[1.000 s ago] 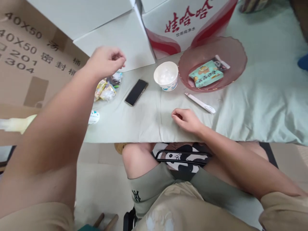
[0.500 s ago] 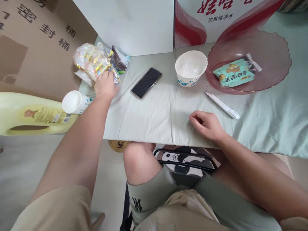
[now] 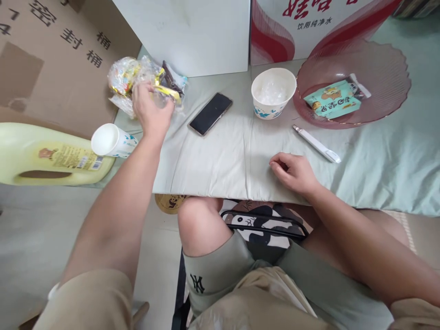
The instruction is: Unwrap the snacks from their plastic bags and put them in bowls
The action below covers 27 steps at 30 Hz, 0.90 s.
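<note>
My left hand (image 3: 153, 112) is in the pile of crinkled, clear plastic snack wrappers (image 3: 123, 75) at the back left. Its thumb and fingers are bent around a clear and yellow snack wrapper (image 3: 167, 93); the fingertips are partly covered. Loosely curled on the cloth, my right hand (image 3: 294, 173) shows nothing inside it. Closest to that hand lies a white utility knife (image 3: 316, 144), with a white paper cup (image 3: 271, 107) standing behind it. Clear plastic sits inside this cup. A phone (image 3: 211, 114) with a dark screen lies between my two hands.
A pink glass bowl (image 3: 388, 87) holds a green snack packet (image 3: 333, 98). On the left, another paper cup (image 3: 115, 141) lies tipped near a yellow jug (image 3: 20, 153). A cardboard box (image 3: 65, 87), a white box (image 3: 192, 36) and a red-and-white carton (image 3: 275, 41) line the back.
My left hand has moved slightly up and deeper into the wrappers, and a clear and yellow wrapper now shows between its thumb and fingers. My right hand stays put.
</note>
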### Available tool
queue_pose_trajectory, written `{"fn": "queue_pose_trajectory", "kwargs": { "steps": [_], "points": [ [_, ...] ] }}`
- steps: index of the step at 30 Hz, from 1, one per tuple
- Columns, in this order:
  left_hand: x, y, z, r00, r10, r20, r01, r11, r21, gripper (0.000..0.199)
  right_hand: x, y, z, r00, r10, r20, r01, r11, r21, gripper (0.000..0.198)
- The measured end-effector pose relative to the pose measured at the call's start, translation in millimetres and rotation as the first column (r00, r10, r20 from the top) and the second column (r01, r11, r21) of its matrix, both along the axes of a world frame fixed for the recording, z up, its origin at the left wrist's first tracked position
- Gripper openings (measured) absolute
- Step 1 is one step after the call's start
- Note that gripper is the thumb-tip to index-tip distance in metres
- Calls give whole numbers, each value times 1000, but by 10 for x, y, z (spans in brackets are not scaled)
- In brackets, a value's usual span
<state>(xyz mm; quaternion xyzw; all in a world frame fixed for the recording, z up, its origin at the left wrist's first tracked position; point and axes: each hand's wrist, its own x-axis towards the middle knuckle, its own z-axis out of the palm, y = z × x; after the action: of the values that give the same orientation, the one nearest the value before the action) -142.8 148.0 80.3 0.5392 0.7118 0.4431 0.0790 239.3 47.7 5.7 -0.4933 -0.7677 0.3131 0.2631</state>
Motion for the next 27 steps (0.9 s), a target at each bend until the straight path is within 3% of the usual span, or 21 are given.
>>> {"fn": "queue_pose_trajectory", "kwargs": {
  "steps": [2,5,7,9,10,14,19,21,24,27],
  "points": [
    [236,-11,92,941,8,338,-60,988,143,35,0,-1,-4,1000,0,-2,0,1000,1,23],
    [747,-120,130,675,-171,717,0,973,232,27,3,3,-5,1000,-5,-5,4,1000,-10,22],
    [1124,-254,51,478,-244,844,71,968,240,19,7,6,-9,999,-8,-33,7,1000,-24,22],
    [1458,-402,-109,315,-142,938,184,979,87,18,15,12,-21,996,-19,-89,15,999,-36,23],
    [1594,-470,-206,277,-112,954,215,975,52,14,20,16,-31,992,-23,-121,17,999,-49,25],
    [1926,-669,-537,225,-58,973,371,928,-30,33,43,38,-84,970,-25,-243,-8,991,-130,44],
    [2018,-804,-591,152,-121,981,526,850,23,40,50,73,-128,940,-67,-335,-4,978,-207,60],
    [2006,-847,-590,195,-175,965,602,798,23,50,40,82,-118,927,-96,-363,10,973,-232,60],
    [1970,-894,-648,321,-308,896,691,723,0,70,16,92,-72,915,-146,-376,52,967,-251,61],
    [1939,-902,-747,387,-430,816,744,668,0,78,-8,110,-8,929,-202,-311,121,958,-259,57]
  ]
}}
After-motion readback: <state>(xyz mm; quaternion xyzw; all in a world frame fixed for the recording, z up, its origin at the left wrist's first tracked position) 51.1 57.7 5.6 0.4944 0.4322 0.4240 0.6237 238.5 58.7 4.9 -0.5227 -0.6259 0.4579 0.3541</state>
